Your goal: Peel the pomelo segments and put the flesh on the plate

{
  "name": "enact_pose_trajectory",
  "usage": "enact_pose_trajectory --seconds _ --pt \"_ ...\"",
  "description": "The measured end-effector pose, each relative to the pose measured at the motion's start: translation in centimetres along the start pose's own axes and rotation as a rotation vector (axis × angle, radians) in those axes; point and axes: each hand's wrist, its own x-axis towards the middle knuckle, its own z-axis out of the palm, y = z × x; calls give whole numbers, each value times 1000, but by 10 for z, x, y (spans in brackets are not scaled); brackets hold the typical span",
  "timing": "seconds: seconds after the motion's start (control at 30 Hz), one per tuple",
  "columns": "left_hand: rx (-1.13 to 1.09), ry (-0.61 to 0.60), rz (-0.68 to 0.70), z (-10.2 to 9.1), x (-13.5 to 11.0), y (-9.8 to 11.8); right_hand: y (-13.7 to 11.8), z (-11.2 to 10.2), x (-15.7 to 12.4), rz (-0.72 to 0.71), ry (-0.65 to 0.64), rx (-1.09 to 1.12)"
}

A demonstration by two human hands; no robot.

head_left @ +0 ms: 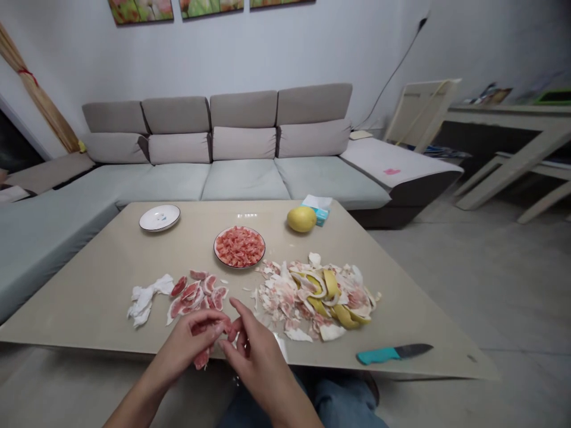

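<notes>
My left hand (pixel 193 337) is closed around a pink pomelo segment (pixel 201 358) near the table's front edge. Part of the segment hangs below the fingers, and the rest is hidden in the hand. My right hand (pixel 255 351) meets it from the right, thumb and bent fingers at a bit of pink flesh between the hands, index finger raised. Just beyond lie several unpeeled pomelo segments (pixel 193 295) in a loose pile. Behind them a dark-rimmed plate (pixel 215 252) is heaped with small pieces of pink pomelo flesh (pixel 239 246).
A heap of peel and membrane (pixel 312 297) spreads to the right, with a teal-handled knife (pixel 395 353) before it. Farther back are a whole yellow pomelo (pixel 301 219), a tissue pack (pixel 322 213) and a white plate (pixel 159 218). Crumpled tissue (pixel 146 300) lies left.
</notes>
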Motion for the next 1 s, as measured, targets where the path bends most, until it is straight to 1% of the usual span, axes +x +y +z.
enact_pose_trajectory --seconds 0.1,0.17,0.23,0.4,0.57,0.63,0.77,0.93,1.0 --pt "-123 52 -15 0 -9 -1 -8 2 -5 -7 59 83" --pt "-206 56 -15 1 -15 -2 -12 3 -8 -36 127 67" --pt "-270 48 -6 3 -19 -3 -14 4 -10 -81 167 18" --pt "-361 49 19 8 -26 -6 -18 6 -17 -179 174 -83" --pt "-641 70 -22 14 -27 -7 -24 7 -23 -287 227 -147" --pt "-713 77 -34 17 -27 -6 -26 7 -24 -338 251 -184" --pt "-753 73 -51 22 -31 -5 -27 8 -25 -389 282 -293" --pt "-777 48 -53 26 -32 -6 -22 9 -24 -537 337 -595" --pt "-760 53 -57 28 -32 -7 -22 9 -23 -548 336 -649"
